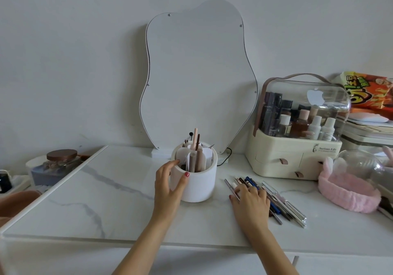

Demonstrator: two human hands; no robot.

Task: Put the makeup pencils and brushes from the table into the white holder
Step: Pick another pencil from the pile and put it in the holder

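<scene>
A round white holder (198, 184) stands mid-table, split into compartments, with several pencils and brushes upright in it. My left hand (168, 184) wraps its left side, thumb on the front wall and fingers at the rim. To the right, a pile of makeup pencils and brushes (276, 200) lies flat on the marble table (110, 200), pointing away and to the left. My right hand (251, 202) rests palm-down on the left part of that pile, fingers spread over the pencils; whether any is pinched is hidden.
A wavy mirror (197, 79) leans on the wall behind the holder. A cosmetics case (297, 130) with a clear lid stands at the right, a pink headband (348, 192) in front of it. A lidded jar (60, 162) sits left, beyond the table edge.
</scene>
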